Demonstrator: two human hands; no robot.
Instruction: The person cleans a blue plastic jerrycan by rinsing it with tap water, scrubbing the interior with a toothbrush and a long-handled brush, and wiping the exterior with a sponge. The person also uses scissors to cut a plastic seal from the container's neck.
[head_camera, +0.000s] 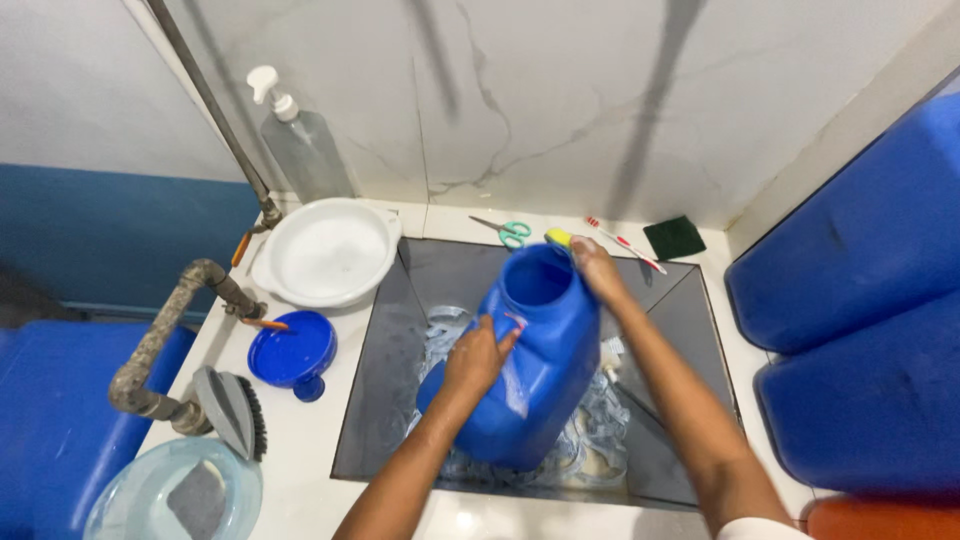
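A large blue plastic jar (535, 370) stands tilted in the dark sunken sink (385, 370), its open mouth facing up and away from me. My left hand (475, 355) presses flat against the jar's side. My right hand (595, 265) is at the jar's rim, shut on a yellow sponge (557, 238). Soapy water and foam lie on the sink bottom around the jar.
A white basin (330, 250), a blue lid (292, 350), a scrub brush (235, 408) and a clear bowl (170, 495) sit on the left ledge. A pump bottle (300, 140), scissors (508, 232), a toothbrush (625, 243) and a green pad (673, 237) lie at the back. Blue drums (860, 300) stand on the right.
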